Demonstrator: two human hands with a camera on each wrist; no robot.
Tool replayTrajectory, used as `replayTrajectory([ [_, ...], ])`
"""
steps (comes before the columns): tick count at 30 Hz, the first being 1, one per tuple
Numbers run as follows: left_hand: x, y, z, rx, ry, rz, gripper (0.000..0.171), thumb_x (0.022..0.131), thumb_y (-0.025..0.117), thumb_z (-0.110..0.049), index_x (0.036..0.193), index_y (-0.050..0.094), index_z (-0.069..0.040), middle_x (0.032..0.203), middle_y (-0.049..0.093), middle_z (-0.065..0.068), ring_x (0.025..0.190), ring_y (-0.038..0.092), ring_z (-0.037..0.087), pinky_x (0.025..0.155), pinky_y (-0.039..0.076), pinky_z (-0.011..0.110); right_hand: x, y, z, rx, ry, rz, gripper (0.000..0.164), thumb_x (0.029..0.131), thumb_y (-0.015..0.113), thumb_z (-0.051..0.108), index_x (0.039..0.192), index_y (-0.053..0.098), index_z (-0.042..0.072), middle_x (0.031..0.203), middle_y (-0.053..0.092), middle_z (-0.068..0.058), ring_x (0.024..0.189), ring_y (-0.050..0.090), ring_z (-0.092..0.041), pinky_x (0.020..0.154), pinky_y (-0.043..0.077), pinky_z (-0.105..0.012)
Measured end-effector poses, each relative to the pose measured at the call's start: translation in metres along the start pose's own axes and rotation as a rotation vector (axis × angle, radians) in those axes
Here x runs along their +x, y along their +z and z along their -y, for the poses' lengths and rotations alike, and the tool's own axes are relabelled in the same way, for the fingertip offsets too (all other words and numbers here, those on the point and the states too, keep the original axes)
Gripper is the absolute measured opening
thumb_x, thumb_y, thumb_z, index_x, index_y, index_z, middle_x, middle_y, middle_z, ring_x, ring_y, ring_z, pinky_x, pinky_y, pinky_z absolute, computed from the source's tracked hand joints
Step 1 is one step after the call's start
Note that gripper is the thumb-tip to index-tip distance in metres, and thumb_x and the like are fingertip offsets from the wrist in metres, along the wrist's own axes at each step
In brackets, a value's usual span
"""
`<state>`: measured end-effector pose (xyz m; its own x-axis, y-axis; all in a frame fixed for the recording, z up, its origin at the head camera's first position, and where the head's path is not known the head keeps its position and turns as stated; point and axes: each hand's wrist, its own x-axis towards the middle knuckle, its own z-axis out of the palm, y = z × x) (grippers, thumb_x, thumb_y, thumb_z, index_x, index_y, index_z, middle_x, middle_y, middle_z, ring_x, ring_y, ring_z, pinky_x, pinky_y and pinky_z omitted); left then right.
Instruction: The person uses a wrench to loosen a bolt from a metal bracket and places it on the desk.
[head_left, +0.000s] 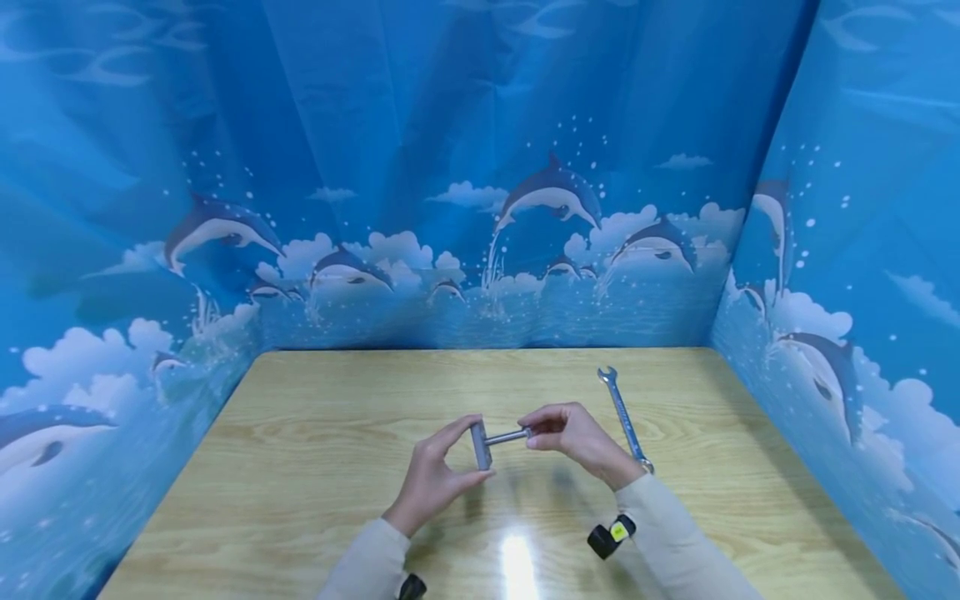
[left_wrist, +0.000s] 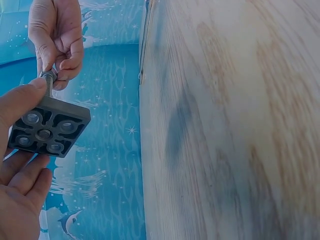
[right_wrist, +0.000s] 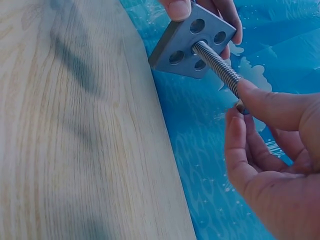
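My left hand (head_left: 438, 475) holds a grey square metal plate (head_left: 481, 445) by opposite edges, thumb on one side and fingers on the other. The plate has a hole near each corner (right_wrist: 176, 57), and its ribbed underside (left_wrist: 50, 131) faces the left wrist camera. A threaded bolt (right_wrist: 217, 65) stands out from the plate's middle. At the bolt's far end, my right hand (head_left: 573, 437) pinches the tip between thumb and fingers. A hex-shaped piece (left_wrist: 49, 75) shows there in the left wrist view, partly covered by fingers. Both hands are raised above the table.
An open-ended wrench (head_left: 624, 417) lies on the wood-grain table (head_left: 315, 433), just beyond my right wrist. Blue dolphin-print curtains (head_left: 420, 167) stand behind the table and along both sides.
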<state>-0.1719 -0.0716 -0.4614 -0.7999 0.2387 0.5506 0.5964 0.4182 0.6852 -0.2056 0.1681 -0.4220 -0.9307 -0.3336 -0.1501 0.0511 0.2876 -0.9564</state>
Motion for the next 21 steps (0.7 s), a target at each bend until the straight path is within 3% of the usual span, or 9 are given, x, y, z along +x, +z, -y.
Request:
replayTrajectory([
  [4,-0.0003,0.0003,0.0003,0.005,0.001,-0.007,0.078,0.06,0.09,-0.009,0.131,0.057,-0.019,0.13,0.061,0.002,0.119,0.058,0.018,0.102,0.047,0.034,0.0009,-0.0014,-0.0019,0.006,-0.003,0.065,0.041,0.088,0.069,0.014,0.125,0.059,0.0,0.11,0.066,-0.011,0.099,0.064,-0.024,0.091,0.056,-0.037],
  [7,-0.0003,0.0004,0.0007,0.011,0.01,-0.009,0.079,0.06,0.09,-0.009,0.131,0.057,-0.018,0.13,0.061,0.004,0.119,0.058,0.018,0.102,0.047,0.034,0.0023,-0.0024,-0.0041,0.02,0.009,0.125,0.047,0.095,0.06,0.031,0.127,0.056,-0.004,0.111,0.066,-0.016,0.102,0.065,-0.028,0.093,0.055,-0.04],
  [12,-0.0005,0.0002,0.0013,0.028,0.028,-0.003,0.078,0.06,0.09,-0.011,0.131,0.057,-0.015,0.13,0.061,0.007,0.119,0.058,0.019,0.102,0.047,0.033,0.0034,-0.0003,-0.0054,0.024,0.071,0.161,0.066,0.098,0.044,0.052,0.106,0.062,-0.011,0.087,0.069,-0.012,0.077,0.067,-0.018,0.083,0.059,-0.041],
  [17,-0.0006,-0.0003,0.0018,0.033,0.038,-0.002,0.078,0.061,0.09,-0.012,0.131,0.056,-0.016,0.131,0.06,0.005,0.119,0.058,0.019,0.102,0.048,0.033,0.0041,0.0011,-0.0048,0.027,0.094,0.147,0.058,0.096,0.05,0.05,0.095,0.066,-0.005,0.074,0.065,-0.004,0.064,0.062,-0.012,0.066,0.059,-0.03],
  [21,-0.0005,-0.0006,0.0025,0.031,0.024,0.006,0.077,0.062,0.089,-0.013,0.131,0.056,-0.017,0.131,0.06,0.002,0.12,0.057,0.018,0.103,0.047,0.033,0.0048,-0.0005,-0.0043,0.025,0.058,0.123,0.04,0.094,0.061,0.036,0.099,0.067,-0.004,0.081,0.066,-0.007,0.072,0.062,-0.015,0.071,0.058,-0.033],
])
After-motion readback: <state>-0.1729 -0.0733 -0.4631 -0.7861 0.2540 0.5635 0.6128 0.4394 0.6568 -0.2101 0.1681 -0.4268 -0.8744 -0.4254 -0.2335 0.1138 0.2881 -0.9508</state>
